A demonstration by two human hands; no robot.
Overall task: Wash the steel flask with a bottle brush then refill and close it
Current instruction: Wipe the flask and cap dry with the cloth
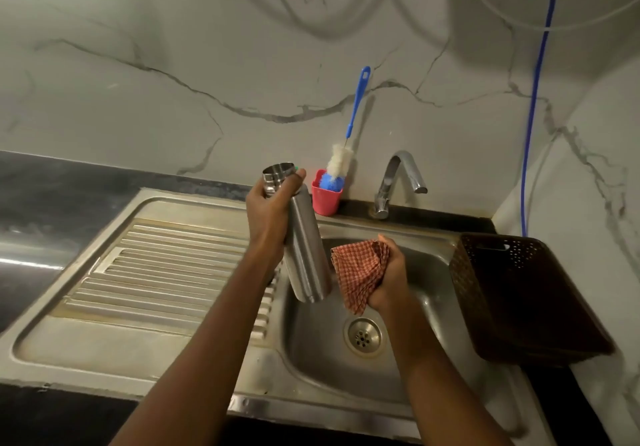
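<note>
Evidently the left grip (268, 210) is clamping round the neck of the steel flask (306, 251), with the thumb lying along the shoulder just under the ridged steel cap (277, 173), which is sitting on the mouth. The flask is hanging in the air, tilted. Its capped end is leaning up and away to the left, and its base is pointing down over the near-left edge of the sink basin (433, 272). Holding it there, I judge, is letting drips fall toward the drain (363, 336) rather than onto the black desk (52, 186).

The right grip (388, 279) is clutching a bunched red checked cloth (358, 272), with the fingers curling round its folds. It is holding the cloth just beside the flask's lower body, though I cannot tell whether cloth and steel are touching. Gripping high on the neck is leaving the long steel wall bare for the cloth, which suits wiping the outside dry.

The bottle brush (341, 161) is standing bristles-down in a red cup (325, 200) on the ledge behind the sink. Its blue handle is leaning on the marble wall, left of the tap (398, 182), where no water is showing. With the brush parked and the cap on, the task is probably nearing its end. Whether the flask is holding fresh water is not showing.
</note>
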